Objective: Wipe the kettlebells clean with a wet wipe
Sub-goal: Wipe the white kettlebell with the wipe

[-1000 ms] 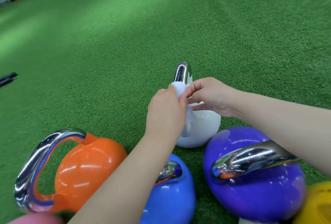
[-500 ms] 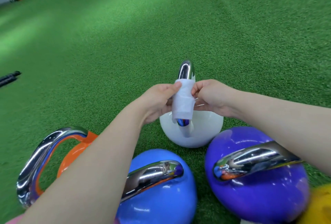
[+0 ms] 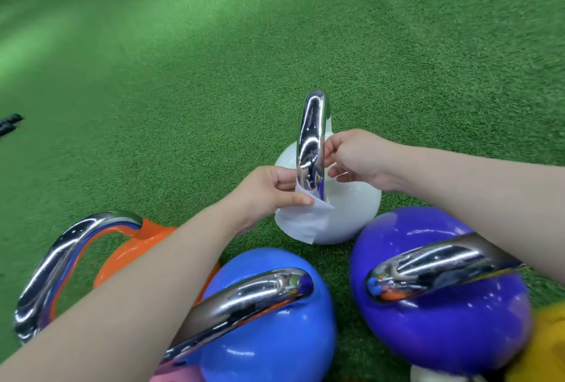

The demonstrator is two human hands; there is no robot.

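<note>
Two hands work one wet wipe (image 3: 302, 222) threaded through the chrome handle (image 3: 312, 140) of the white kettlebell (image 3: 354, 207) on green turf (image 3: 183, 91). The left hand (image 3: 269, 195) pinches its lower end; the right hand (image 3: 354, 157) pinches the other. Blue kettlebell (image 3: 275, 339), purple kettlebell (image 3: 443, 326) and orange kettlebell (image 3: 128, 253) sit nearer.

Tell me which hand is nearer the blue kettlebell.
Left. The left hand holds the wet wipe just above and beyond the blue kettlebell; the right hand is farther up, beside the white kettlebell's handle.
</note>
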